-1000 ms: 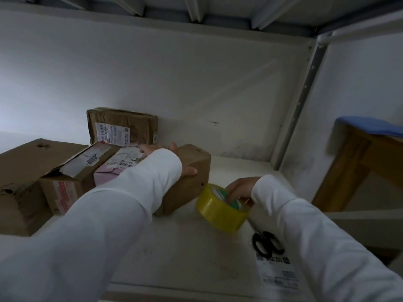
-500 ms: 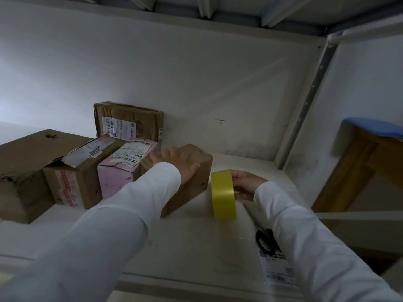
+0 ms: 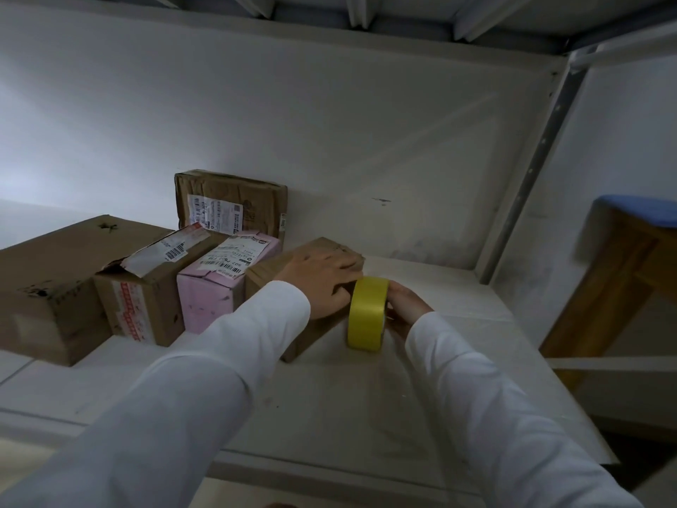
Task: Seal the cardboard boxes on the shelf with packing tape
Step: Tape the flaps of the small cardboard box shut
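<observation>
On the shelf (image 3: 329,397), right hand (image 3: 404,309) grips upright tape roll (image 3: 367,312); flat left hand (image 3: 322,278) presses small box (image 3: 311,258).

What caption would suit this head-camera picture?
Left hand steadies a small cardboard box while right hand brings yellow tape roll alongside.

Head camera looks forward, seemingly slightly upward, close into shelf (image 3: 366,397).

We wear a plain white long-sleeved top. The left sleeve (image 3: 190,390) and the right sleeve (image 3: 487,408) are smooth, unmarked fabric, softly creased, each ending in a snug cuff at the wrist. Our left hand (image 3: 322,276) and right hand (image 3: 406,309) are bare.
</observation>
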